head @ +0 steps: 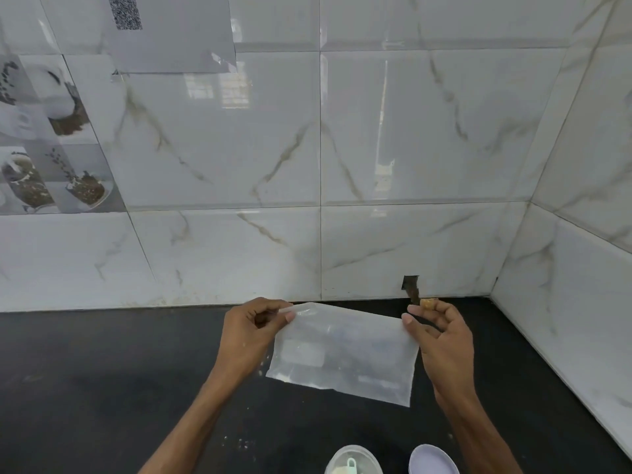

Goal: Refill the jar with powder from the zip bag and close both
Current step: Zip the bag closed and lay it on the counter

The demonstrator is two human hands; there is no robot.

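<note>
A clear zip bag [345, 354] hangs in the air above the black counter [102, 371], looking nearly empty with a faint white film inside. My left hand [249, 336] pinches its top left corner. My right hand [441, 340] pinches the top right corner. At the bottom edge of the view stands the open jar [352, 461], with pale powder and a light green scoop inside. Its pale lilac lid [432, 460] lies flat on the counter just to the right of it.
A white marble-tiled wall [342, 148] rises behind the counter, and a second tiled wall [581, 268] closes the right side. Specks of spilled powder [242, 443] dot the counter near the jar. A small dark hole [410, 285] sits at the wall's base.
</note>
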